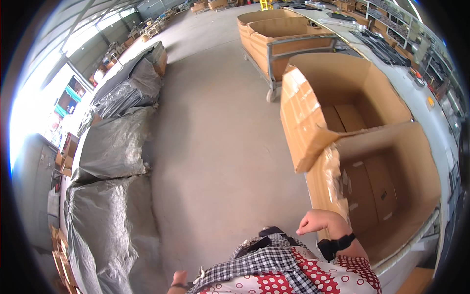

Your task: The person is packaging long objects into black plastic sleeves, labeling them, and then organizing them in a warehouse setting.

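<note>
My right hand [313,222] is in front of my body at the lower right, its fingers curled in and nothing showing in them. A black band [337,245] circles that wrist. Nearest to this hand is the torn, taped side of a large open cardboard box [324,183]; whether they touch I cannot tell. My left hand [179,278] hangs low at the bottom edge, mostly cut off, with a dark band at its wrist; its fingers are hidden. A checked apron [245,264] covers my front.
Behind the near box stands a second open cardboard box [303,105], then a wheeled metal cart [274,63] carrying further boxes. A long worktable [416,93] runs along the right. Stacks under grey plastic sheeting [115,147] line the left. Concrete floor [220,137] lies between.
</note>
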The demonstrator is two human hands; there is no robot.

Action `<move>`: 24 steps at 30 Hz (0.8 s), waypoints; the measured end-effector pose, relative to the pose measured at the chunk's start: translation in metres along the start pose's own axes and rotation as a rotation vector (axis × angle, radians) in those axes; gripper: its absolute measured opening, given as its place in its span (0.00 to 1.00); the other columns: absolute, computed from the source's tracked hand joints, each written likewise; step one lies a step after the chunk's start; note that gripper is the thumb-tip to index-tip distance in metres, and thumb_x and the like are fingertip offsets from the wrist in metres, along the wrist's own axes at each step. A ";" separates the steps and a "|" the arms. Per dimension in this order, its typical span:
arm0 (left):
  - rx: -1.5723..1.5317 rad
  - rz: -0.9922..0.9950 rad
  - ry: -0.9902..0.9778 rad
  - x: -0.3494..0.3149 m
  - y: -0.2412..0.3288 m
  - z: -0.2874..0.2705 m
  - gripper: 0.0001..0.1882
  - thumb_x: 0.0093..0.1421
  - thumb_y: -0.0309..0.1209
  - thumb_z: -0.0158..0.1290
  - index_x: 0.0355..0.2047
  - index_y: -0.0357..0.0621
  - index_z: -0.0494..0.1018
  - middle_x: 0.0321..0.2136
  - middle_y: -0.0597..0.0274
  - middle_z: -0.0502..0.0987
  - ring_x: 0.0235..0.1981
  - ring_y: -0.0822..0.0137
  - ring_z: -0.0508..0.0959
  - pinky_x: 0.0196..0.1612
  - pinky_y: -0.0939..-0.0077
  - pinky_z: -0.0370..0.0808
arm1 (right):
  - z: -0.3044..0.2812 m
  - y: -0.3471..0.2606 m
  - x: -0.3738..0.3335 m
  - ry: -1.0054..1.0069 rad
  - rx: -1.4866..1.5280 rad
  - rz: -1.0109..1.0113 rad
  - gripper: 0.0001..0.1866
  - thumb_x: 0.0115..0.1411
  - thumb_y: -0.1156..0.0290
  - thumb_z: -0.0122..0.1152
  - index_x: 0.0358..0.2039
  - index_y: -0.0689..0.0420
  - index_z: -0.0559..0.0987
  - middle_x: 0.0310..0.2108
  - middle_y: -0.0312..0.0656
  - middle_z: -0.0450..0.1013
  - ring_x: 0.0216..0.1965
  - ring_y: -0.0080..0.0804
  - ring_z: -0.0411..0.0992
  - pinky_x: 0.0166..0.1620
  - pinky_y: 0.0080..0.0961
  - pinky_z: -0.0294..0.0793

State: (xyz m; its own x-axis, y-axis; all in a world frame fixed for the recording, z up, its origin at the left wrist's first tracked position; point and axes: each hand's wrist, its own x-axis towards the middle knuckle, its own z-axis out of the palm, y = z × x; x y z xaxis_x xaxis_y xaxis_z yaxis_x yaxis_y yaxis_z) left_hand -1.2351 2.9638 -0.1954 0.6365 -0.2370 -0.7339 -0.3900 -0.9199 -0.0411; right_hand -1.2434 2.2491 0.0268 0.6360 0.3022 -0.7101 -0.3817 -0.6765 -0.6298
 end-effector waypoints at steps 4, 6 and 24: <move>-0.953 -0.647 0.069 -0.013 -0.009 -0.043 0.10 0.52 0.33 0.49 0.32 0.44 0.76 0.28 0.55 0.78 0.32 0.58 0.78 0.34 0.67 0.75 | -0.066 -0.057 0.082 -0.077 -0.003 -0.043 0.21 0.53 0.51 0.60 0.37 0.54 0.81 0.33 0.40 0.78 0.36 0.29 0.75 0.41 0.25 0.72; -1.113 -0.669 0.097 0.032 -0.004 -0.075 0.09 0.52 0.32 0.49 0.31 0.44 0.76 0.27 0.56 0.78 0.30 0.59 0.78 0.32 0.67 0.75 | -0.090 -0.057 0.128 0.029 0.130 -0.133 0.22 0.53 0.51 0.60 0.40 0.55 0.80 0.33 0.39 0.78 0.36 0.29 0.75 0.42 0.25 0.72; -1.570 0.120 0.548 0.590 -0.104 -0.693 0.12 0.57 0.28 0.51 0.41 0.37 0.71 0.28 0.64 0.75 0.26 0.77 0.73 0.26 0.86 0.68 | -0.173 0.161 0.416 0.515 0.398 0.524 0.15 0.58 0.66 0.49 0.40 0.62 0.76 0.33 0.49 0.75 0.34 0.40 0.74 0.38 0.38 0.75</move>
State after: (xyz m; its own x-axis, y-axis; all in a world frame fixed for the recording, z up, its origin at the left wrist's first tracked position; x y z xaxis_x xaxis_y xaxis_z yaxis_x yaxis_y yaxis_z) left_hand -0.3578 2.7031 -0.1548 0.9292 -0.0870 -0.3593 0.3358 -0.2077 0.9188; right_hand -0.9241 2.1503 -0.3154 0.5003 -0.3961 -0.7699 -0.8604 -0.3270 -0.3908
